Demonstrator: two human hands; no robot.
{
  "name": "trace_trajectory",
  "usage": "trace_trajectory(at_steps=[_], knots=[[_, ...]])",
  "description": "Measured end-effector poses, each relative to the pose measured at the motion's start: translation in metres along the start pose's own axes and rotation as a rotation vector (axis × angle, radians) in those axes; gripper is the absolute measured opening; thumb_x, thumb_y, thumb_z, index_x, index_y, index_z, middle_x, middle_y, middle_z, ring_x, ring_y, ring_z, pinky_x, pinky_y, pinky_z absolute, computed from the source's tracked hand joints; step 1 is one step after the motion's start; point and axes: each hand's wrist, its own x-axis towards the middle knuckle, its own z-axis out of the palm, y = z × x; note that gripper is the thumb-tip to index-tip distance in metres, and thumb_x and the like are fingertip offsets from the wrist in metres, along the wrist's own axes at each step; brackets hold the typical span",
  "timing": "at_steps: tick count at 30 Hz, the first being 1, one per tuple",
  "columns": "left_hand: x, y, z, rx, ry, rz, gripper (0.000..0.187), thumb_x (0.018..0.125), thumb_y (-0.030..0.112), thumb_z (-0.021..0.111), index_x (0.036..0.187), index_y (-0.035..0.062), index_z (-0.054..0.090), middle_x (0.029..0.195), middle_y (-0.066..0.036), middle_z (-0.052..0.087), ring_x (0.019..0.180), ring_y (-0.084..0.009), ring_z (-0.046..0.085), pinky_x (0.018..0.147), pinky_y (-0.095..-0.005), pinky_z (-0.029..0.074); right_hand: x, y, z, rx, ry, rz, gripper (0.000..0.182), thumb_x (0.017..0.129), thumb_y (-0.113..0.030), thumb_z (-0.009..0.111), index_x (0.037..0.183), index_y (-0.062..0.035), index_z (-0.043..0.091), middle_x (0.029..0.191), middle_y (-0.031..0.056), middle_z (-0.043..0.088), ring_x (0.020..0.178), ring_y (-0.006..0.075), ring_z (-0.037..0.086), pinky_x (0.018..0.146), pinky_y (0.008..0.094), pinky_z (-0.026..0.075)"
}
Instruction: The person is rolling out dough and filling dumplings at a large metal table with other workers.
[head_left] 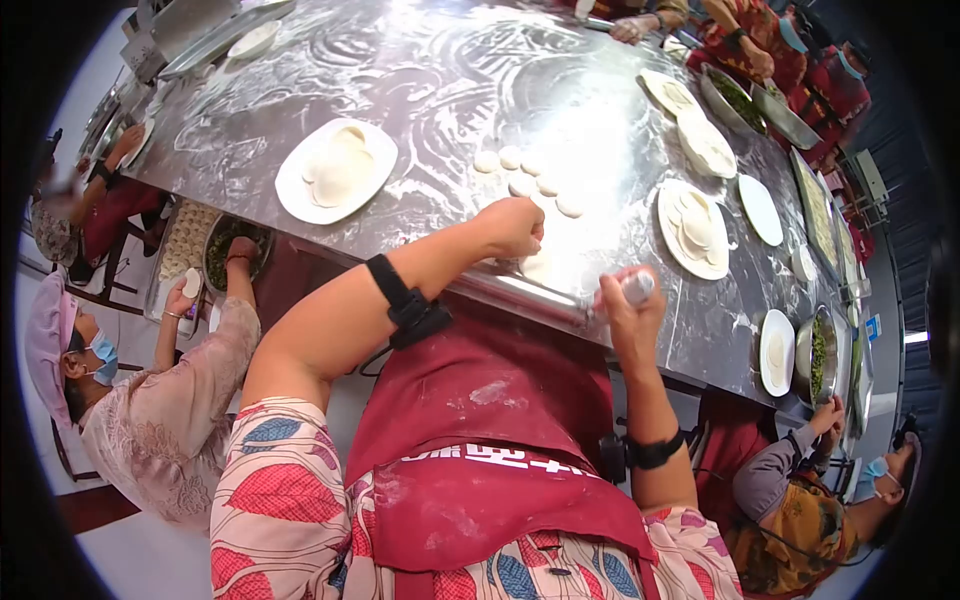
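Observation:
Just in front of me, near the steel table's edge, my left hand (515, 228) is closed, its fingertips pinching a small dough wrapper (536, 266). My right hand (628, 312) wraps round a rolling pin (638, 287), whose rounded end points up toward the camera; the rest of it is blurred. Beyond my left hand, several small flattened dough pieces (521, 184) lie on the floured steel. To the left sits a white plate (291, 195) with rolled wrappers (338, 172) stacked on it. Another white plate (672, 222), bearing more wrappers (697, 226), stands to the right.
The floured steel table (430, 90) spreads ahead. On its right are an oval plate (760, 210) and a bowl of green filling (822, 355). At left, a seated person (165, 400) holds a wrapper beside a filling bowl (262, 262). Other people work at the far and right sides.

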Motion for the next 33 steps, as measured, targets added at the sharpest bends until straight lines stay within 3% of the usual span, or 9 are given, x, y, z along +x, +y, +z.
trace_trajectory(at_steps=[3,8,11,15,18,21,24,28,33], knots=[[-0.007,-0.007,-0.007,-0.131,-0.103,-0.029,0.010,0.070,0.009,0.067,0.078,0.0029,0.065,0.073,-0.014,0.065,0.070,-0.0235,0.063,0.063,-0.0346,0.048,0.005,0.001,0.003,-0.021,0.011,-0.017,0.016,0.082,-0.006,0.065,0.080,-0.0038,0.050,0.062,0.0021,0.057,0.053,0.0078,0.054,0.049,0.0234,0.043],[0.009,0.004,0.005,0.086,0.024,0.025,0.012,0.071,0.007,0.066,0.082,0.0023,0.066,0.078,-0.014,0.067,0.075,-0.0263,0.064,0.067,-0.0357,0.048,0.064,0.004,0.018,-0.054,-0.008,-0.089,0.017,0.081,-0.007,0.066,0.079,-0.0029,0.050,0.059,0.0023,0.055,0.049,0.0092,0.053,0.047,0.0245,0.042],[0.000,0.008,-0.005,0.050,-0.101,0.047,0.011,0.073,0.009,0.067,0.082,0.0021,0.066,0.078,-0.014,0.067,0.076,-0.0260,0.064,0.068,-0.0355,0.048,0.041,0.005,0.004,-0.124,-0.015,-0.074,0.017,0.081,-0.006,0.066,0.079,-0.0030,0.050,0.061,0.0024,0.056,0.051,0.0086,0.054,0.048,0.0239,0.043],[-0.008,-0.010,-0.002,-0.101,-0.027,-0.012,0.012,0.073,0.010,0.066,0.082,0.0014,0.067,0.076,-0.013,0.067,0.075,-0.0256,0.064,0.068,-0.0360,0.049,-0.002,0.003,0.001,-0.012,0.031,0.003,0.015,0.082,-0.006,0.066,0.081,-0.0025,0.051,0.064,0.0025,0.058,0.055,0.0095,0.056,0.050,0.0231,0.046],[-0.007,0.008,-0.004,0.028,-0.047,-0.034,0.012,0.075,0.011,0.065,0.081,0.0011,0.067,0.077,-0.015,0.066,0.074,-0.0266,0.064,0.067,-0.0362,0.049,0.040,-0.007,0.014,-0.161,0.064,-0.049,0.015,0.082,-0.004,0.064,0.078,-0.0022,0.049,0.060,0.0018,0.055,0.051,0.0089,0.052,0.047,0.0239,0.042],[0.006,0.010,-0.001,0.098,-0.029,0.013,0.015,0.075,0.014,0.067,0.082,0.0012,0.068,0.078,-0.017,0.066,0.075,-0.0273,0.064,0.067,-0.0364,0.049,0.067,0.003,0.020,-0.099,0.017,-0.093,0.015,0.080,-0.006,0.065,0.079,-0.0022,0.050,0.060,0.0023,0.055,0.050,0.0090,0.052,0.047,0.0243,0.041],[0.004,-0.001,-0.003,0.091,-0.087,0.099,0.016,0.074,0.013,0.067,0.084,0.0001,0.067,0.077,-0.016,0.066,0.074,-0.0260,0.064,0.068,-0.0354,0.048,0.034,0.001,0.005,-0.142,0.018,-0.056,0.014,0.081,-0.007,0.065,0.081,-0.0028,0.052,0.063,0.0025,0.056,0.052,0.0093,0.055,0.047,0.0246,0.043],[-0.002,-0.008,-0.007,-0.063,-0.153,-0.005,0.019,0.073,0.009,0.066,0.088,-0.0019,0.063,0.077,-0.014,0.064,0.073,-0.0218,0.061,0.068,-0.0332,0.048,0.008,0.003,0.004,-0.034,0.037,-0.019,0.013,0.081,-0.005,0.064,0.078,-0.0027,0.051,0.063,0.0027,0.057,0.053,0.0096,0.055,0.048,0.0248,0.043],[0.008,0.010,-0.001,0.092,-0.082,0.048,0.020,0.081,0.018,0.062,0.087,-0.0004,0.065,0.081,-0.019,0.065,0.079,-0.0327,0.063,0.071,-0.0395,0.048,0.074,0.007,0.024,-0.068,0.015,-0.068,0.015,0.080,-0.006,0.064,0.079,-0.0007,0.051,0.060,0.0034,0.055,0.050,0.0116,0.052,0.048,0.0263,0.042]])
